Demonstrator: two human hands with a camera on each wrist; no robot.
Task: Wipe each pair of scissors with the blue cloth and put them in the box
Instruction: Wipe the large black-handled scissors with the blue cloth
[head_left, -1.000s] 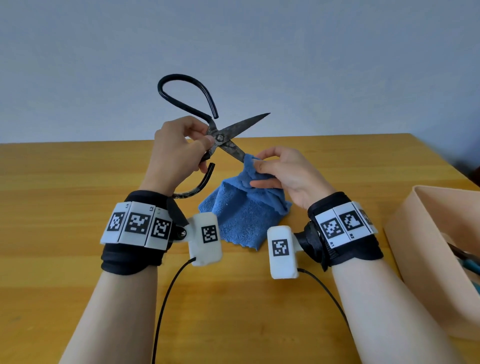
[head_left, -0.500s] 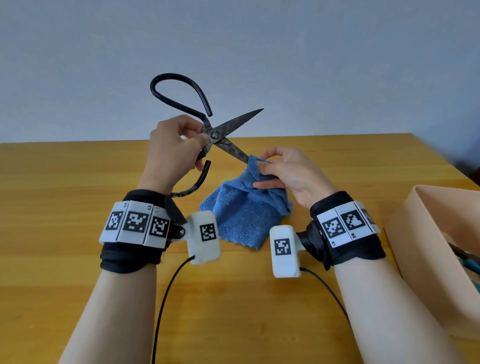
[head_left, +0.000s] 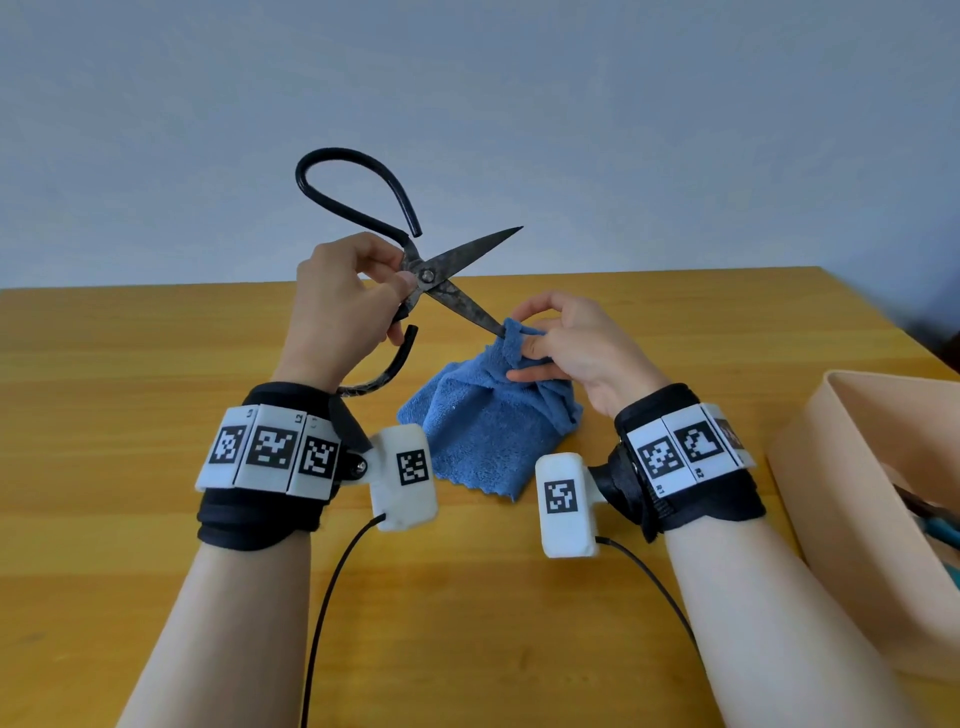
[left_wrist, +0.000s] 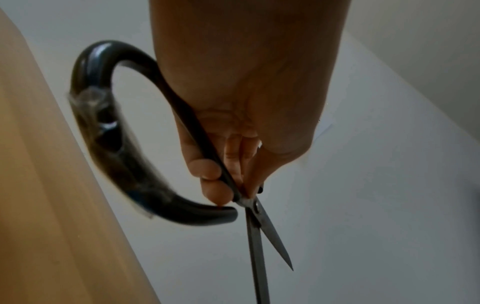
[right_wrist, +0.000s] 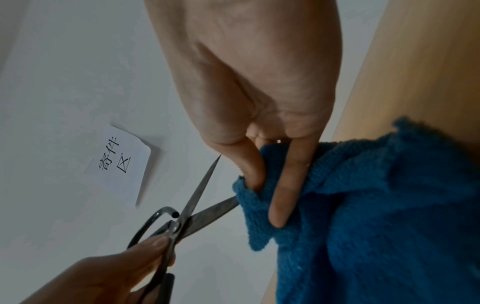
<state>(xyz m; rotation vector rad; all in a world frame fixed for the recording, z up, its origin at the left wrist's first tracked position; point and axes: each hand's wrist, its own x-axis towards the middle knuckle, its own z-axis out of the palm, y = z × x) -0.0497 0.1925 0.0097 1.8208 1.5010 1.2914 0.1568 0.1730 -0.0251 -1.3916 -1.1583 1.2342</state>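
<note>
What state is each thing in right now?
scissors: blades open, held up off the table
blue cloth: bunched, wrapped over the lower blade's tip
left hand: grips the scissors near the pivot
right hand: pinches the cloth on the blade
box: open-topped, holds tools

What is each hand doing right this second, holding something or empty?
Left hand: closed, gripping the open black scissors near the pivot.
Right hand: closed, pinching the blue cloth around the lower blade's tip.

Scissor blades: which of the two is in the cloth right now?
The lower blade: its tip is wrapped in the blue cloth, pinched by the right hand. The upper blade points up and away, bare. The left hand grips near the pivot.
</note>
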